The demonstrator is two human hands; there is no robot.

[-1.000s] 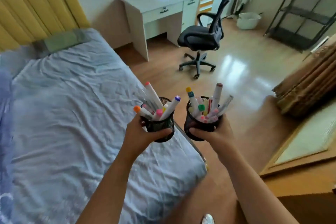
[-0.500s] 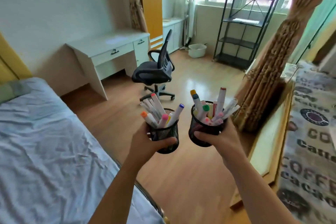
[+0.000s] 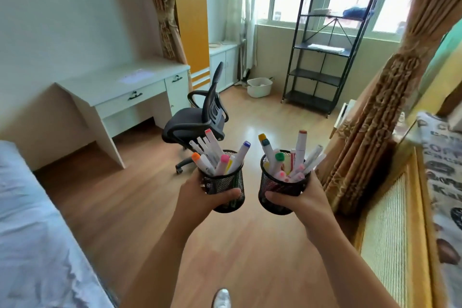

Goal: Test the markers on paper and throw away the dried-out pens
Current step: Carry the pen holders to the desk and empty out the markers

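My left hand (image 3: 200,197) grip is wrapped round the left mesh cup (image 3: 225,184), right hand (image 3: 303,201) clamped on the right mesh cup (image 3: 276,182), side by side over the floor (image 3: 250,245). Both stuffed with capped markers (image 3: 212,147), mixed colours.

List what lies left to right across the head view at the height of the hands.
The bed → left cup of markers → right cup of markers → curtain → printed cloth.
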